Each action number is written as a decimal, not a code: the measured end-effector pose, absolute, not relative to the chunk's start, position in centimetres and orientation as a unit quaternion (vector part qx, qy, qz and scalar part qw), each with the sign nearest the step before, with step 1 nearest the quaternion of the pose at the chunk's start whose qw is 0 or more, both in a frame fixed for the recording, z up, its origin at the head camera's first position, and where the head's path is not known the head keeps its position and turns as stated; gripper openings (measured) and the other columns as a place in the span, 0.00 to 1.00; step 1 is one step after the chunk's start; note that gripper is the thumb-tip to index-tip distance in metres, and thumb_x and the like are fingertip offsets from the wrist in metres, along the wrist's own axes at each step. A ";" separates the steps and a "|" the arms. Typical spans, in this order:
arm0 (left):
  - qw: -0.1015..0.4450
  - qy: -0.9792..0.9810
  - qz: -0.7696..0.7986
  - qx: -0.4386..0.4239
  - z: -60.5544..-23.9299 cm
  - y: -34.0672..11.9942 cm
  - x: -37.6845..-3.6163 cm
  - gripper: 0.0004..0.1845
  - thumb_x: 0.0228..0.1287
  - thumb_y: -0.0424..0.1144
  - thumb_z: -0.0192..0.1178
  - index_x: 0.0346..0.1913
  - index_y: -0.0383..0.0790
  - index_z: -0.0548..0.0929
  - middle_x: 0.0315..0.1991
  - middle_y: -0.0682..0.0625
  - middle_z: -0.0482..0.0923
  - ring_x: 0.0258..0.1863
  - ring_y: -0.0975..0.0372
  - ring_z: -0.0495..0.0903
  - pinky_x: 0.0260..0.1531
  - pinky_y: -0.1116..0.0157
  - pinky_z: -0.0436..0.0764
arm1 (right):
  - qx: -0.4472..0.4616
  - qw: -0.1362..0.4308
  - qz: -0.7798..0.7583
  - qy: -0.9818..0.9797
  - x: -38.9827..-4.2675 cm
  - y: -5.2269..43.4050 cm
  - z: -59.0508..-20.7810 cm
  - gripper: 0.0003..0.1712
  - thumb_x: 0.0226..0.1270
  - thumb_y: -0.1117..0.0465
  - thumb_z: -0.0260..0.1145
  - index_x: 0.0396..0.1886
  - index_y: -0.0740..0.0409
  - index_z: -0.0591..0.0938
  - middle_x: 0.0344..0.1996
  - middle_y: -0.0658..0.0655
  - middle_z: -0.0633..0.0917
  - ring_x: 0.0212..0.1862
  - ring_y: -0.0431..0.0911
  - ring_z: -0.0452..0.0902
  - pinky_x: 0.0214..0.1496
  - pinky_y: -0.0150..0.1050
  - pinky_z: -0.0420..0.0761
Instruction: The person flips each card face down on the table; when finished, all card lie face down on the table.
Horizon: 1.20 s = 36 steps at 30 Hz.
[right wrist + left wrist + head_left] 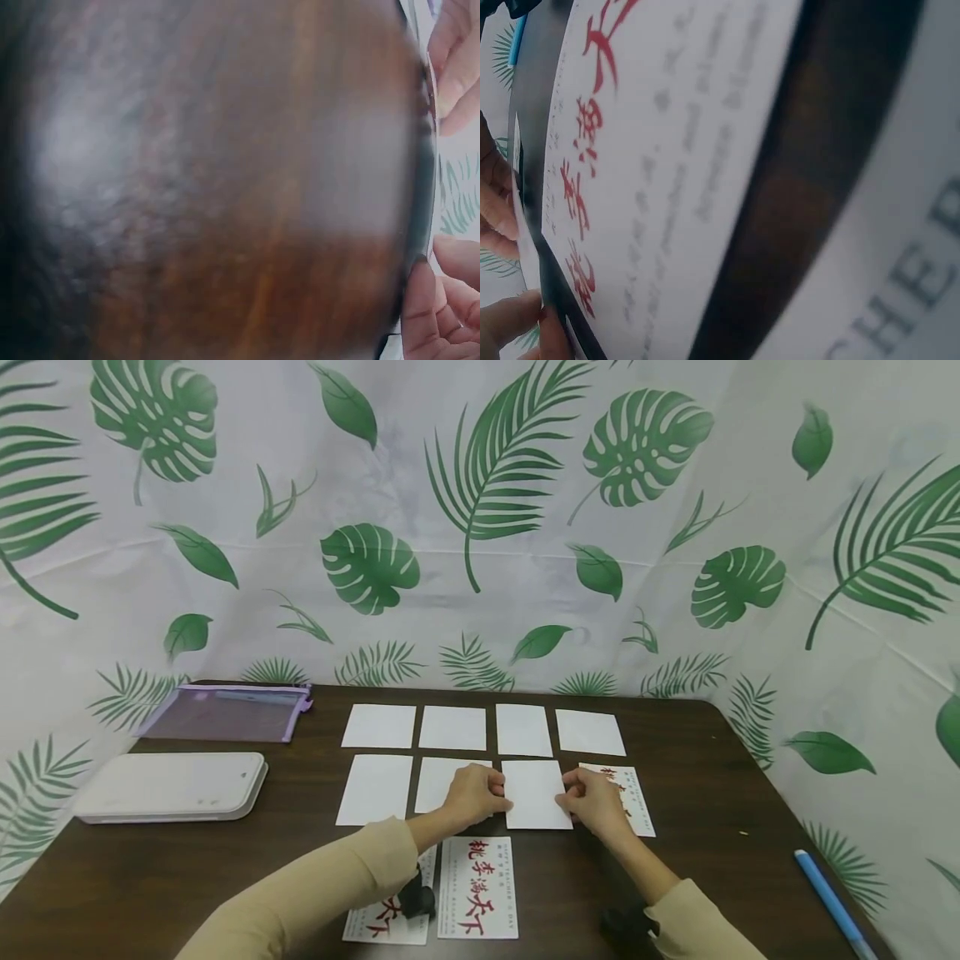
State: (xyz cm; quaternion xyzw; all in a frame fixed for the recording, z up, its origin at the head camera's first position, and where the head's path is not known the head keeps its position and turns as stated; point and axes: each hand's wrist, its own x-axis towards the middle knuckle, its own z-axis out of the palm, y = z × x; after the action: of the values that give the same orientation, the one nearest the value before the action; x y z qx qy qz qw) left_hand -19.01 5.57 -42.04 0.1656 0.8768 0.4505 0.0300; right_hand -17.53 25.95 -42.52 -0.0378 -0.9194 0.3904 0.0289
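Note:
Both hands hold one white card [537, 795], its blank face up, in the middle row on the dark table. My left hand [472, 795] pinches its left edge, and my right hand [597, 800] pinches its right edge. In the left wrist view the card [529, 251] appears edge-on between thumb and finger. Beside the right hand, partly covered by it, lies a card with red Chinese characters [637, 802]. Nearer me lie two more printed cards; the right one [477, 887] is fully visible, while the left one [387, 920] is partly hidden by my left sleeve.
Several blank white cards form a back row [452, 728]; others [375, 789] lie left of the hands. A white flat case [176, 785] and a purple mesh zip pouch [225, 714] occupy the left. A blue pen [832, 897] lies at the right edge. Leaf-patterned cloth [480, 610] hangs behind.

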 end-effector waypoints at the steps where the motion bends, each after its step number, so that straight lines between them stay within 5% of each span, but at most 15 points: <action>1: 0.032 0.878 0.446 0.168 -41.9 5.6 -19.0 0.12 0.43 0.29 0.71 0.34 0.28 0.85 0.25 0.46 0.83 0.24 0.67 0.75 0.28 0.72 0.76 | -0.034 0.029 0.382 -0.923 -17.5 26.0 -42.5 0.14 0.49 0.72 0.70 0.38 0.70 0.80 0.17 0.52 0.79 0.16 0.39 0.75 0.18 0.31 0.77; 12: 0.024 0.883 0.421 0.206 -42.5 5.7 -19.8 0.07 0.42 0.30 0.71 0.22 0.37 0.81 0.19 0.55 0.78 0.22 0.68 0.73 0.28 0.69 0.74 | -0.008 0.037 0.312 -0.949 -17.5 25.9 -42.4 0.16 0.49 0.69 0.71 0.37 0.68 0.77 0.15 0.52 0.76 0.10 0.39 0.70 0.14 0.32 0.71; 20: 0.089 0.847 0.496 0.168 -39.9 6.5 -20.0 0.21 0.51 0.30 0.68 0.49 0.26 0.80 0.34 0.43 0.83 0.32 0.62 0.78 0.29 0.73 0.78 | -0.037 0.052 0.407 -0.911 -18.4 28.8 -40.6 0.15 0.58 0.67 0.67 0.43 0.71 0.77 0.19 0.54 0.76 0.17 0.41 0.75 0.19 0.32 0.78; 36: 0.178 0.792 0.569 0.131 -40.8 13.8 -20.8 0.29 0.48 0.27 0.69 0.56 0.27 0.74 0.42 0.39 0.79 0.30 0.61 0.82 0.29 0.70 0.82 | -0.156 0.036 0.434 -0.887 -18.9 36.8 -42.2 0.18 0.60 0.68 0.64 0.49 0.73 0.75 0.30 0.59 0.77 0.30 0.43 0.73 0.30 0.32 0.82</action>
State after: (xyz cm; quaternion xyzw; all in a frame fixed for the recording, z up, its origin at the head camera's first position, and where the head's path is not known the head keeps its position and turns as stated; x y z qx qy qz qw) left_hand -20.79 13.80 -40.84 0.1306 0.7920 0.5690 0.1784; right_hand -18.92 36.81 -42.17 -0.1558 -0.8867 0.4338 0.0364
